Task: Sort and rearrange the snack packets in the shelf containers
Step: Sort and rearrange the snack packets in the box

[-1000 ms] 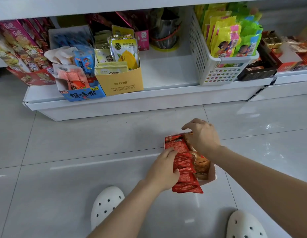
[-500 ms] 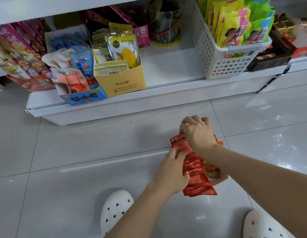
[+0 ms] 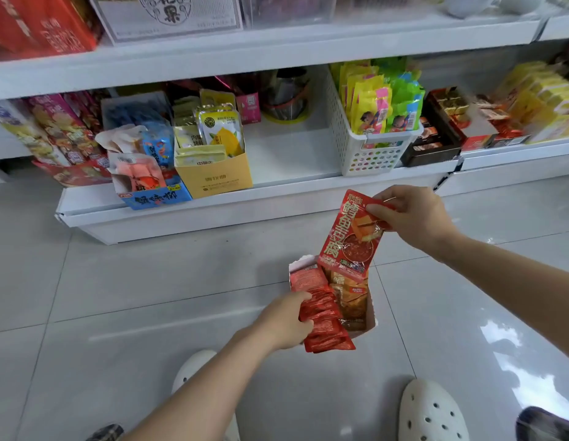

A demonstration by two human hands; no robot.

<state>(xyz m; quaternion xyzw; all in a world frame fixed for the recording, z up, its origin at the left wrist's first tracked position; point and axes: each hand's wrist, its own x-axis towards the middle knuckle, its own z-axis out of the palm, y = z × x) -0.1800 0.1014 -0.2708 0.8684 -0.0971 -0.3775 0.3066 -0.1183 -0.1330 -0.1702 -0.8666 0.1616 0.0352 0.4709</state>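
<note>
- Snack packets, flat red foil sachets (image 3: 321,313), stand in a tight row on edge along the left side of a small white open-top cardboard display box (image 3: 371,316) on the grey tiled floor (image 3: 117,281); a shorter stack of orange-brown packets (image 3: 350,294) fills the right side.
- Left hand (image 3: 284,323) rests against the left flank of the red row, fingers curled onto the packet tops, steadying them; it holds no single packet apart from the row.
- Lifted red printed packet (image 3: 350,237) hangs just above the far end of the box, long axis near upright and tilted, top leaning right, lower edge just over the orange-brown stack.
- Right hand (image 3: 413,218) pinches this packet at its upper right corner, thumb and forefinger closed on it; the packet body lies down and left of the fingers. The right hand is the nearer to it.
- Judgement: the next placement turns on lowering it end-first into the row or stack below, or carrying it up to the white shelf (image 3: 292,154).
- Shelf gap sits between the yellow cardboard box (image 3: 213,183) and the white perforated plastic basket (image 3: 372,154).
- Change from a second ago: both hands were then down on the box contents; the right hand has since risen with one packet, and the view has tipped up to show a higher shelf.
</note>
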